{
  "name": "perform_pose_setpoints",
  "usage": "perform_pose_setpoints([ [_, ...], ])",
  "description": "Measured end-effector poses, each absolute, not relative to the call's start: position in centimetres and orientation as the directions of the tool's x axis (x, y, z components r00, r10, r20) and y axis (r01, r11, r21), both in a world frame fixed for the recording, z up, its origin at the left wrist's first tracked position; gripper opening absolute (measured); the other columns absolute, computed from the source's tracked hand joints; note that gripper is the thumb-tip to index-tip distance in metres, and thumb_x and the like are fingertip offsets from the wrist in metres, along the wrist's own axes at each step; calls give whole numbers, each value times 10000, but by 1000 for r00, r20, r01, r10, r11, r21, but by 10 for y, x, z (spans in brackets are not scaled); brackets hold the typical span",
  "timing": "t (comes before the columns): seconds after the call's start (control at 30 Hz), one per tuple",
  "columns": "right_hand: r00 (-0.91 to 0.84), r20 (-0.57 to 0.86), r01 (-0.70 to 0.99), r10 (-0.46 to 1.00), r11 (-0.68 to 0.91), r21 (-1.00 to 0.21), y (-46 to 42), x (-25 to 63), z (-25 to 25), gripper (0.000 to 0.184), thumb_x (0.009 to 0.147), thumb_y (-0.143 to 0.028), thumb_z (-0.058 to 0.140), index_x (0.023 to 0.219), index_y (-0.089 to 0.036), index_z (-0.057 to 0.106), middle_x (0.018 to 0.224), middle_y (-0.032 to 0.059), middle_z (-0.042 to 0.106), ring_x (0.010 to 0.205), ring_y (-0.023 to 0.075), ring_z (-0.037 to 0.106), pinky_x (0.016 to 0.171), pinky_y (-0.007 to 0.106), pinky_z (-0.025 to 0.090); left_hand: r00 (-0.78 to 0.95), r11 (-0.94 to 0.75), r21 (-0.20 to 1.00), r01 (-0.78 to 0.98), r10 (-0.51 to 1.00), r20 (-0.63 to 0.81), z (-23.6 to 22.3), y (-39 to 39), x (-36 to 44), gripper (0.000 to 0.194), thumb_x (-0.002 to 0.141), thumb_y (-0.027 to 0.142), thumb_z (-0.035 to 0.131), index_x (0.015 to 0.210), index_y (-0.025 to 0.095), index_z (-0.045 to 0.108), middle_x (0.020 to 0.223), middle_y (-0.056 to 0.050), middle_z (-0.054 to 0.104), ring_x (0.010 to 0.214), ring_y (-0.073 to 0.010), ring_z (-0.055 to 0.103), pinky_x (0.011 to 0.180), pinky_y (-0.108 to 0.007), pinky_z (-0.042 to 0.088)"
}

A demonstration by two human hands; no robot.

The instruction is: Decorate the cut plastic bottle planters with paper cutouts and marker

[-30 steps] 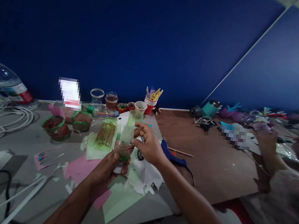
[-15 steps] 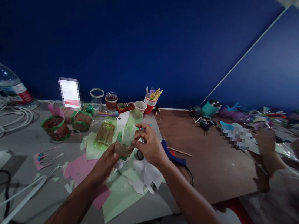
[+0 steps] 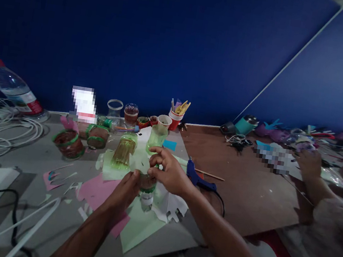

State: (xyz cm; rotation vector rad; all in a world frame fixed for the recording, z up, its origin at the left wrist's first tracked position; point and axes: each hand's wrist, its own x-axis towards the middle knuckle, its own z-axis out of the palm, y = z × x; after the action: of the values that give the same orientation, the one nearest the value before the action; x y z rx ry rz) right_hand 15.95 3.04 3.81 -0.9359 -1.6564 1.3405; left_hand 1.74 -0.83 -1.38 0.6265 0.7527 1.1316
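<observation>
My left hand is closed round a small cut bottle top with a brown band and a green ring, its white cap pointing down. My right hand is closed too, pinching a pale green paper strip at the bottle piece's upper edge. Both hands hover over sheets of pale green paper and pink paper on the grey table. A yellow-green cut bottle stands just behind my hands.
Decorated cups, jars and a red cup of sticks line the back. A water bottle and white cables lie left. A blue glue gun lies right of my hands. Another person's hand works at the brown table.
The bottle piece and both hands have dropped lower. The green strip, upright before, now lies folded over near the piece's rim. The view shifted slightly left.
</observation>
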Motion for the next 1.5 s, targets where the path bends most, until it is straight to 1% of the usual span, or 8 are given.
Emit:
perform_pose_setpoints([
  [0.33,-431,68,-32,900,60,-998,30,163,42,502,652,-133,600,1123,-205,443,726,-57,517,654,95,533,584,214,443,361,370,642,-672,920,-152,-7,-6,13,492,799,393,598,1222,144,566,1002,-101,703,968,-261,627,858,-370,453],
  [0.57,-445,68,7,893,79,-997,24,162,43,442,679,-124,573,1095,-203,447,700,-60,507,627,87,513,587,218,423,414,448,565,-693,889,-196,-7,-1,8,384,769,266,597,1127,134,629,885,-85,721,932,-264,636,850,-385,449],
  [0.73,-413,43,-72,910,14,-997,29,167,39,464,647,-148,606,1078,-206,444,694,-64,507,611,94,518,573,231,439,505,497,496,-713,853,-129,-5,0,2,523,786,491,562,1131,102,619,988,-142,702,1025,-314,601,899,-452,415],
  [0.83,-408,18,-144,913,-45,-989,31,171,37,495,622,-157,643,1073,-197,442,690,-63,524,618,101,533,583,239,449,512,456,526,-718,858,-45,-2,-2,1,743,714,647,573,1239,122,547,1133,-168,651,1085,-335,569,919,-461,403],
  [0.93,-383,5,-163,924,-62,-985,31,173,36,505,620,-154,664,1076,-188,450,697,-61,537,612,94,530,573,228,442,473,372,614,-696,881,1,-2,-4,5,803,646,628,659,1283,161,513,1160,-148,645,1095,-321,568,926,-425,413],
  [1.17,-481,-12,-258,877,-155,-953,29,173,32,505,632,-147,704,1084,-188,483,682,-64,546,580,77,523,533,198,430,514,426,607,-671,857,-33,-24,-4,5,668,652,565,683,1173,153,605,964,-115,712,965,-285,641,891,-417,463],
  [1.33,-538,-13,-249,843,-174,-953,30,173,27,507,645,-140,709,1101,-187,492,719,-57,561,573,63,530,510,177,416,605,522,572,-632,794,-56,-32,-6,-1,664,650,605,656,1120,135,636,1021,-150,700,960,-305,645,889,-482,461],
  [1.5,-545,-20,-216,838,-164,-963,32,173,25,505,655,-162,701,1108,-190,481,715,-60,553,539,63,518,491,187,431,603,505,598,-622,796,-46,-24,-8,0,527,643,438,759,1073,153,650,1036,-141,694,937,-310,650,867,-488,466],
])
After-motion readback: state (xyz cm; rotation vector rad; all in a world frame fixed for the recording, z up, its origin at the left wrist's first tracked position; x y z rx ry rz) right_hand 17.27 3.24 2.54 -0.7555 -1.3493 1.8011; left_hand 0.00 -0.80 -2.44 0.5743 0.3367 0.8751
